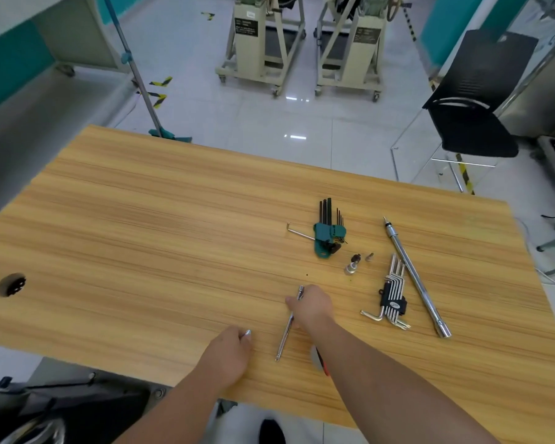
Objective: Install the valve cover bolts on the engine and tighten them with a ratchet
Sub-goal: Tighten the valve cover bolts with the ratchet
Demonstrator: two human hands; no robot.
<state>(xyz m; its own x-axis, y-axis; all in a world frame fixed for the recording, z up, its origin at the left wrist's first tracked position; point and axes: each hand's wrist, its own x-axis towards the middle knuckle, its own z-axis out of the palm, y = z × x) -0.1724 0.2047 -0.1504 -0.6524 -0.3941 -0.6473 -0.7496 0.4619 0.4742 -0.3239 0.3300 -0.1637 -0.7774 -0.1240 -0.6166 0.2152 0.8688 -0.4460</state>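
A wide wood-grain surface (141, 219) carries the tools, with a black chair (474, 100) on the floor beyond its far right corner. A long chrome extension bar (417, 277) lies at the right, just beside a silver hex key set (393, 293); a green hex key set (327, 232) sits farther back. The right hand (311, 306) grasps a slim ratchet (287, 328) near its head, the handle lying on the wood toward the person. The left hand (228, 350) is curled round a small metal piece (246, 333), which may be a bolt. A socket (350, 269) and two small bits (362, 257) rest between the hex sets.
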